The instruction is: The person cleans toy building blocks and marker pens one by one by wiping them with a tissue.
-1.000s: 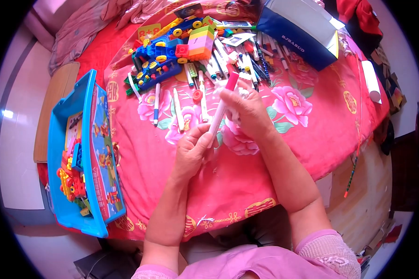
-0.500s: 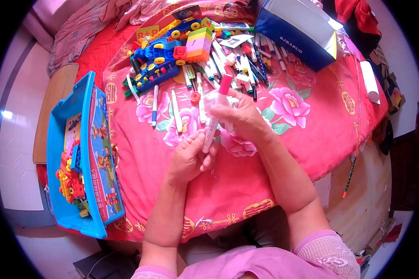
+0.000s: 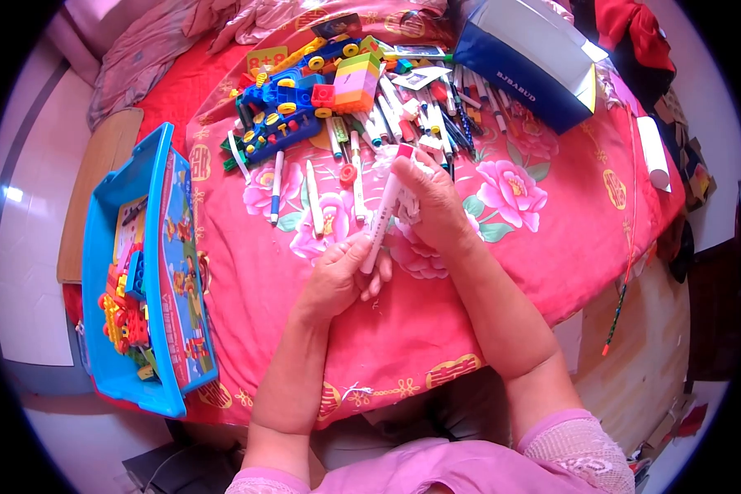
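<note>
Both my hands hold a white marker (image 3: 379,218) with a pink-red cap, tilted over the flowered cloth. Around its lower end are the fingers of my left hand (image 3: 335,278). My right hand (image 3: 439,207) is closed at the cap end, thumb along the cap, with a crumpled white tissue or cloth (image 3: 407,206) in the same grip. Part of the cap is hidden by the thumb. Just beyond my hands lie a white pen (image 3: 314,198), a blue-capped marker (image 3: 276,188) and another white marker (image 3: 356,177).
A pile of markers (image 3: 387,115) lies beside a blue toy vehicle (image 3: 284,123) and stacked blocks (image 3: 357,82). At the back right is a blue box (image 3: 514,78). The blue tub (image 3: 173,280) at left holds toy pieces. A white roll (image 3: 653,152) rests at the right edge.
My right hand has slid up the marker toward its cap, so more of the white barrel shows. My left hand still grips the lower end.
</note>
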`<move>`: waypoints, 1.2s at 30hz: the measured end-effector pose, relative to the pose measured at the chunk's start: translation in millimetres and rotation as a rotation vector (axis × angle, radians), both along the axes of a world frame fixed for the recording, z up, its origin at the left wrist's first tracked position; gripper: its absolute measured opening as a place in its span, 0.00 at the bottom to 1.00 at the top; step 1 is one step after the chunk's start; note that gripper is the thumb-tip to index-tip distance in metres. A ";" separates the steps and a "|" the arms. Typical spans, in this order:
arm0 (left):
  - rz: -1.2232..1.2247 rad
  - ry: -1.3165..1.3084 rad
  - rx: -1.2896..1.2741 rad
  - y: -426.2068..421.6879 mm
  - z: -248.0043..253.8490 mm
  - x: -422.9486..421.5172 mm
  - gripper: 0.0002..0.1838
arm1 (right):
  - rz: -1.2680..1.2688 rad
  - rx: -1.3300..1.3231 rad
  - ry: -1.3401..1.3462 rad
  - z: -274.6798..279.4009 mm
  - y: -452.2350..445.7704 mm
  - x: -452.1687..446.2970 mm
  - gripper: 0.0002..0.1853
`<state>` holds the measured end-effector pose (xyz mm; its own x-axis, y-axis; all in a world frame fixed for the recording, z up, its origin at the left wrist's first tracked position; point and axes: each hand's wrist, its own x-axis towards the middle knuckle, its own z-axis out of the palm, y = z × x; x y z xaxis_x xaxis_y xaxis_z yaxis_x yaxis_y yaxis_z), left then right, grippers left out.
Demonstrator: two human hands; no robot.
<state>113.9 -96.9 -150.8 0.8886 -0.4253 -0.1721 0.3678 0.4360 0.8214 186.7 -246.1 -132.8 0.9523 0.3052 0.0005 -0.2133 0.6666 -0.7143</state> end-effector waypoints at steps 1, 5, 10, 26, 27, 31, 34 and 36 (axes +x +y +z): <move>-0.008 -0.002 0.004 0.0 -0.4 0.1 0.18 | -0.009 0.011 -0.002 -2.4 -1.3 2.3 0.13; -0.030 0.004 -0.017 0.8 -0.8 -0.6 0.18 | 0.030 0.012 0.012 -0.2 -2.2 2.3 0.16; -0.013 -0.002 -0.054 0.9 -9.9 0.4 0.18 | 0.021 -0.107 0.000 -3.4 1.1 1.9 0.19; -0.176 0.268 -0.194 20.4 -6.4 -3.2 0.17 | 0.067 -0.383 -0.016 -27.3 17.0 -17.8 0.19; -0.194 0.317 -0.218 21.9 -6.6 -2.4 0.17 | 0.111 -0.376 0.068 -23.6 14.4 -18.3 0.21; -0.178 0.309 -0.123 23.9 3.9 0.8 0.16 | 0.164 -0.290 0.001 -27.6 11.5 -13.9 0.21; -0.260 0.298 -0.003 22.3 -1.1 -1.9 0.15 | 0.139 -0.275 -0.024 -29.4 12.7 -15.4 0.20; -0.197 0.428 -0.107 19.8 -15.4 -0.7 0.15 | 0.058 -0.375 -0.071 -36.3 14.7 -18.0 0.18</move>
<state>113.1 -77.1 -166.2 0.6484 -0.6137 -0.4505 0.7469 0.3981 0.5326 168.7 -231.4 -169.1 0.9349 0.3503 -0.0563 -0.1844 0.3441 -0.9206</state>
